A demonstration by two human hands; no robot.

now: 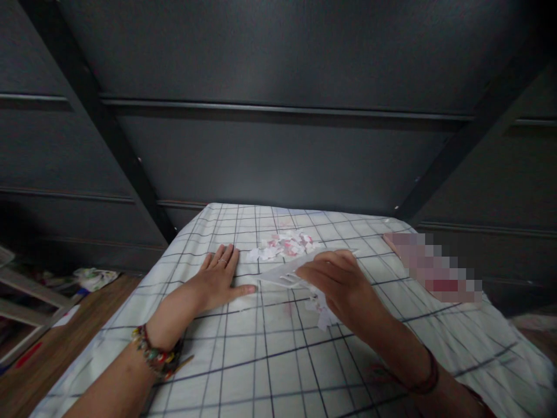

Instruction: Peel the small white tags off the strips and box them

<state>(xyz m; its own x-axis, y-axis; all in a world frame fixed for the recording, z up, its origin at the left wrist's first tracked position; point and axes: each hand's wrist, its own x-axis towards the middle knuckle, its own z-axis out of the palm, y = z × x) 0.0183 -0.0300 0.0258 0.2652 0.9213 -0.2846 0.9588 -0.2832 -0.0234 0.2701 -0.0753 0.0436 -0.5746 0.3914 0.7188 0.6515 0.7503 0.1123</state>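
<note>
My left hand (219, 277) lies flat on the checked cloth, fingers spread, with a ring on one finger and nothing in its grasp. My right hand (335, 281) is closed round a thin, flat white piece (278, 274) with a straight edge and small slots, tilted over the cloth; its exact kind is unclear. Just beyond it lies a heap of torn white and pink paper scraps (289, 244). A few more white scraps (324, 313) show below my right hand, partly hidden by it.
The white cloth with dark grid lines (243, 360) covers the table. A pinkish, blurred-out flat object (409, 255) rests near its right edge. Dark panelled wall (278, 157) stands right behind the table. At the left, a pale wooden frame (30, 307) and a crumpled bag (96, 278) are on the floor.
</note>
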